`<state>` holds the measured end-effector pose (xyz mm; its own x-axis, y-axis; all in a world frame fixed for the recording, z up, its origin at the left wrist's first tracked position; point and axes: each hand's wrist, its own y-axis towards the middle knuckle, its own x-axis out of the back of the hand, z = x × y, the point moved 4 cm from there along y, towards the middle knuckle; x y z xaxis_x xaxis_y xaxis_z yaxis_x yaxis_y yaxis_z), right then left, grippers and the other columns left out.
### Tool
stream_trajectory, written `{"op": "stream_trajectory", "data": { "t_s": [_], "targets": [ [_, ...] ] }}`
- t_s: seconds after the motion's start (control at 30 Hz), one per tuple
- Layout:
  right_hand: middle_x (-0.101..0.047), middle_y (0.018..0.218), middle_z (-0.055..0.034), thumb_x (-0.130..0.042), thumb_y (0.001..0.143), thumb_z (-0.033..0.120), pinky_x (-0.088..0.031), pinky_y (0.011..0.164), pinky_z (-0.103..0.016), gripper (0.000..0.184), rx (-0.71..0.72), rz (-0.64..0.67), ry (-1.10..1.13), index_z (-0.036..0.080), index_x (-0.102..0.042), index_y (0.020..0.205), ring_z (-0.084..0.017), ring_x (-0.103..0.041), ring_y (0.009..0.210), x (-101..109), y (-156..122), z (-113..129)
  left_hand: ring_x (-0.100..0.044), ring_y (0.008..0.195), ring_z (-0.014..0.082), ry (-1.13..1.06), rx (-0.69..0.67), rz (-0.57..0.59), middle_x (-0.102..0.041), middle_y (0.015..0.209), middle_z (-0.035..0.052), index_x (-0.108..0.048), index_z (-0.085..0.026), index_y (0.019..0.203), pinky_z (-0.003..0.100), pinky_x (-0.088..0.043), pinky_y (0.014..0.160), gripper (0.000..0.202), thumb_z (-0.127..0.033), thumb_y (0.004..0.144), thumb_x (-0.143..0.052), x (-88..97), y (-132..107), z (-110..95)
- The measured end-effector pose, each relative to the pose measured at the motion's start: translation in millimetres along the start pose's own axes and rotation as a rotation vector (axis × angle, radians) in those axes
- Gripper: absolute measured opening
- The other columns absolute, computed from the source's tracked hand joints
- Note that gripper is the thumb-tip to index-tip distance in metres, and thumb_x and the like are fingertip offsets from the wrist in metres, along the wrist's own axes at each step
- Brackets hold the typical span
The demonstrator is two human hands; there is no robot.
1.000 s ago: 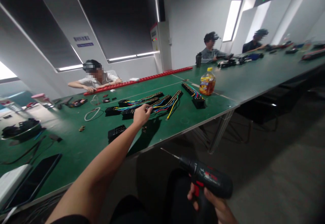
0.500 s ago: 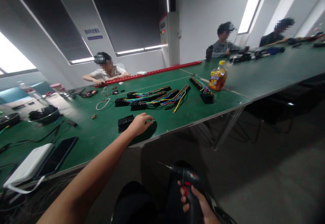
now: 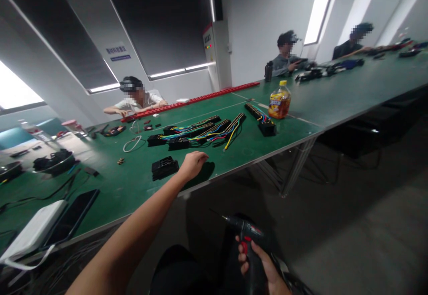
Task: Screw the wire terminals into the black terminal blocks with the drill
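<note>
White wall (image 3: 254,27), dark blinds (image 3: 160,18), bright strips (image 3: 167,73) at edges; bright window (image 3: 317,11) upper right. Electrical cabinet (image 3: 219,58) at back, lamps (image 3: 208,46) lit. Long green-topped table (image 3: 334,94), metal legs (image 3: 297,165), black chair (image 3: 361,130) underneath. Floor (image 3: 334,237) grey, dim.

1. Yellow-capped drink bottle (image 3: 279,104): upright on green table (image 3: 334,107).
2. Red slotted strip (image 3: 197,99): lies along far edge.
3. Dark phone-like slab (image 3: 72,217): just beside white box (image 3: 35,228).
4. Cabinet (image 3: 219,56): near wall, indicator lights (image 3: 208,46) lit.
</note>
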<state>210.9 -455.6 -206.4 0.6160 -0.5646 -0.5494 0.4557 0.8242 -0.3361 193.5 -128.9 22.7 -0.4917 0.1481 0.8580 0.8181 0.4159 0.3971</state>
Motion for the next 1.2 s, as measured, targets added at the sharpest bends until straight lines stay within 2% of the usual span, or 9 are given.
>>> {"op": "stream_trajectory", "data": {
  "t_s": [0.07, 0.13, 0.3, 0.47, 0.63, 0.8, 0.93, 1.07, 1.2],
  "targets": [
    [-0.072, 0.079, -0.0018, -0.078, 0.068, 0.059, -0.049, 0.059, -0.028, 0.041, -0.184, 0.076, 0.245, 0.028, -0.077, 0.095, -0.017, -0.066, 0.069, -5.6, 2.1, -7.7, -0.067, 0.073, 0.0179, -0.098, 0.094, -0.016, -0.073, 0.079, 0.0039, -0.073, -0.019, 0.091, 0.027, -0.050, 0.071, 0.019, -0.031, 0.089, -0.058, -10.7, 11.9, -3.0],
    [-0.069, 0.077, -0.0003, -0.087, 0.058, 0.054, -0.047, 0.058, -0.024, 0.046, -0.260, 0.096, 0.390, 0.026, -0.076, 0.092, -0.013, -0.064, 0.066, -9.6, 3.8, -10.5, -0.066, 0.067, 0.0170, -0.207, 0.157, -0.002, -0.072, 0.071, 0.0025, -0.072, -0.018, 0.088, 0.026, -0.050, 0.066, 0.017, -0.033, 0.084, -0.064, -23.2, 23.5, -5.1],
    [-0.067, 0.076, 0.0004, -0.090, 0.051, 0.052, -0.046, 0.054, -0.023, 0.043, -0.237, 0.046, 0.457, 0.027, -0.076, 0.084, -0.012, -0.062, 0.062, -14.6, 3.2, -4.4, -0.069, 0.071, 0.0177, -0.498, 0.172, -0.001, -0.074, 0.079, 0.0049, -0.070, -0.017, 0.098, 0.030, -0.055, 0.073, 0.021, -0.027, 0.081, -0.065, -46.2, 45.9, -7.3],
    [-0.066, 0.074, 0.0011, -0.091, 0.047, 0.053, -0.044, 0.051, -0.022, 0.046, -0.205, -0.002, 0.471, 0.028, -0.076, 0.082, -0.012, -0.060, 0.060, -17.0, 1.8, 1.2, -0.068, 0.070, 0.0173, -0.684, 0.293, -0.037, -0.074, 0.079, 0.0061, -0.070, -0.014, 0.093, 0.030, -0.055, 0.072, 0.021, -0.027, 0.078, -0.066, -57.8, 56.8, -1.3],
    [-0.068, 0.076, 0.0010, -0.092, 0.049, 0.050, -0.046, 0.054, -0.022, 0.043, -0.234, 0.017, 0.505, 0.028, -0.077, 0.083, -0.011, -0.059, 0.060, -12.7, 6.9, -7.3, -0.063, 0.068, 0.0165, -0.490, 0.291, -0.044, -0.071, 0.074, 0.0035, -0.074, -0.015, 0.090, 0.028, -0.050, 0.067, 0.024, -0.034, 0.076, -0.068, -59.4, 67.6, -1.1],
    [-0.069, 0.077, 0.0014, -0.089, 0.056, 0.051, -0.046, 0.058, -0.020, 0.041, -0.232, 0.041, 0.500, 0.027, -0.077, 0.087, -0.008, -0.059, 0.062, -13.0, 7.0, -8.4, -0.062, 0.074, 0.0167, -0.372, 0.258, 0.045, -0.072, 0.081, 0.0039, -0.077, -0.016, 0.088, 0.028, -0.048, 0.073, 0.023, -0.034, 0.076, -0.069, -62.7, 82.2, -3.1],
    [-0.070, 0.078, 0.0016, -0.087, 0.059, 0.050, -0.049, 0.057, -0.022, 0.037, -0.224, 0.018, 0.506, 0.028, -0.076, 0.087, -0.011, -0.061, 0.063, -12.0, 5.4, -6.6, -0.062, 0.075, 0.0175, -0.270, 0.251, 0.095, -0.072, 0.079, 0.0037, -0.078, -0.018, 0.087, 0.029, -0.048, 0.074, 0.020, -0.034, 0.077, -0.071, -64.5, 88.3, -2.2],
    [-0.070, 0.079, 0.0030, -0.088, 0.061, 0.043, -0.048, 0.058, -0.021, 0.035, -0.333, 0.088, 0.569, 0.027, -0.074, 0.088, -0.010, -0.061, 0.064, -6.8, 10.8, -15.3, -0.063, 0.078, 0.0175, -0.148, 0.214, 0.111, -0.072, 0.082, 0.0031, -0.078, -0.020, 0.089, 0.027, -0.047, 0.076, 0.017, -0.030, 0.077, -0.072, -63.0, 89.7, -5.5],
    [-0.069, 0.078, 0.0014, -0.092, 0.056, 0.035, -0.047, 0.058, -0.016, 0.043, -0.441, 0.105, 0.714, 0.019, -0.072, 0.091, -0.007, -0.059, 0.062, 0.3, 19.1, -28.7, -0.063, 0.075, 0.0166, -0.054, 0.112, 0.121, -0.071, 0.080, 0.0021, -0.076, -0.020, 0.090, 0.026, -0.046, 0.074, 0.013, -0.024, 0.078, -0.071, -61.5, 88.8, -16.6]
  ]
}}
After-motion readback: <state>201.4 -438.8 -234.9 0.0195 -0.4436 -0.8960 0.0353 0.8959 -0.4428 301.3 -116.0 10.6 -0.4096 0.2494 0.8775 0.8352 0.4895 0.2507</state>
